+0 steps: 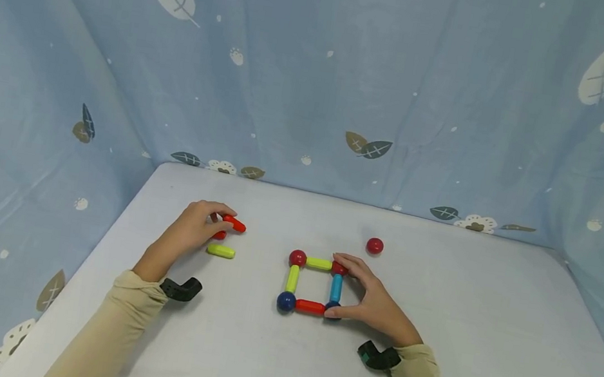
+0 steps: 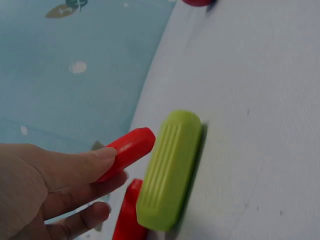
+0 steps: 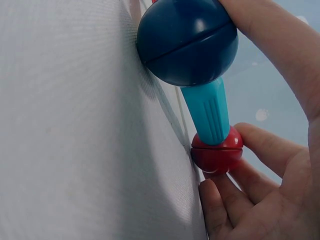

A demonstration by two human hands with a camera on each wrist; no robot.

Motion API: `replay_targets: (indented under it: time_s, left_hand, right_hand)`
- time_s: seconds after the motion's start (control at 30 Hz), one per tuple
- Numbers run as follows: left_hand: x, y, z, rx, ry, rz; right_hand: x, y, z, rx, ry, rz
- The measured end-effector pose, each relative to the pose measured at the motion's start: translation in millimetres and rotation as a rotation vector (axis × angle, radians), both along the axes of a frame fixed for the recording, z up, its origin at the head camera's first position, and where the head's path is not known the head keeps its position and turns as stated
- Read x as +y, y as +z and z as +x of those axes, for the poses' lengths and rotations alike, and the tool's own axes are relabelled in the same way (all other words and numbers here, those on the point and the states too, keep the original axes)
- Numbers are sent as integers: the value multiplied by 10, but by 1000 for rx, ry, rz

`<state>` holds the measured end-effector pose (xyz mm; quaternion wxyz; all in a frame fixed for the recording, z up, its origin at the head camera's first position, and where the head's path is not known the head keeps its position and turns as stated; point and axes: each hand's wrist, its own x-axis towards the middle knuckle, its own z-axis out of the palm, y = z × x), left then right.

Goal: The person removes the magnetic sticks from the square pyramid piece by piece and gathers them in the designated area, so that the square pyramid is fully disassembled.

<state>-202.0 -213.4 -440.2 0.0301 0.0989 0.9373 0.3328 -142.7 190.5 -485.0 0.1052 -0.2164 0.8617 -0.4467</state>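
My left hand (image 1: 191,229) pinches a red building rod (image 1: 236,224) between thumb and fingers, lifted off the table in the left wrist view. Below it lie a second red rod (image 2: 129,212) and a yellow-green rod (image 2: 170,170). A ball-and-rod square stands flat at the middle, with a red ball (image 1: 298,258) and a blue ball (image 1: 286,301) on its left corners. Yellow-green rods (image 1: 319,263) form its far and left sides, a red rod its near side. Across the right side, my right hand (image 1: 376,300) holds the blue corner ball (image 3: 187,40) and red corner ball (image 3: 217,157), joined by a light-blue rod (image 3: 209,112).
A loose red ball (image 1: 375,246) sits beyond the square, to its right. The white table (image 1: 231,347) backs onto a blue curtain (image 1: 296,70) with a leaf pattern, which also hangs along both sides. Each wrist bears a black camera (image 1: 181,288).
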Motion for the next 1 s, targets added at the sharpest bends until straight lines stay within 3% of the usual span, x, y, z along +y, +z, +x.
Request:
replay_targets:
  time_s: [0.47, 0.8, 1.0]
  left_hand:
    - [-46, -78, -48, -36, 47, -6]
    - [-36, -93, -44, 10, 34, -11]
    - [-15, -93, -35, 2, 46, -20]
  right_hand:
    - [6, -2, -16, 0, -2, 4]
    - [-4, 9, -15, -2, -7, 7]
    - [2, 9, -6, -16, -12, 11]
